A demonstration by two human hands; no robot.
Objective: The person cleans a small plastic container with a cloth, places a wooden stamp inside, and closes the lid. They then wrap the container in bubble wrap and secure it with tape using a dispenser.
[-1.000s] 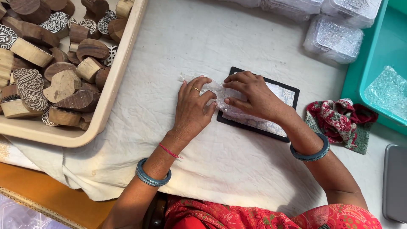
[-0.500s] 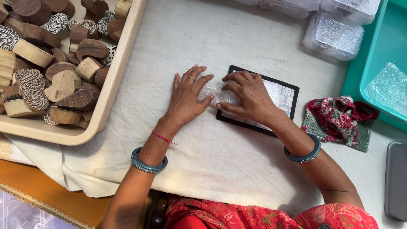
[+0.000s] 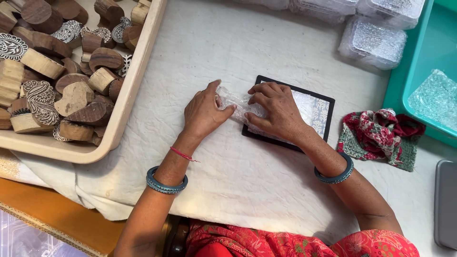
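Two hands meet over a small bundle of clear bubble wrap (image 3: 236, 103) that lies half on a black-framed pad (image 3: 320, 114) and half on the white cloth of the bench (image 3: 247, 176). The left hand (image 3: 203, 113) has its thumb and fingers closed on the bundle's left end, seemingly to keep the wrap from springing open. The right hand (image 3: 276, 110) lies over the bundle's right part, fingers curled and pressing it flat against the pad; whether it truly grips or only presses cannot be told. Each wrist wears a teal bangle, and the left also carries a thin red thread. Just beside the pad, to the right, a crumpled red and green patterned cloth (image 3: 378, 135) sits on the bench. Well to the left, a cream tray (image 3: 124, 102) holds many carved wooden printing blocks (image 3: 71, 76) heaped loosely within reach. At the far edge stand already wrapped parcels (image 3: 373, 40), and a teal bin (image 3: 414, 62) at the right holds another wrapped piece.
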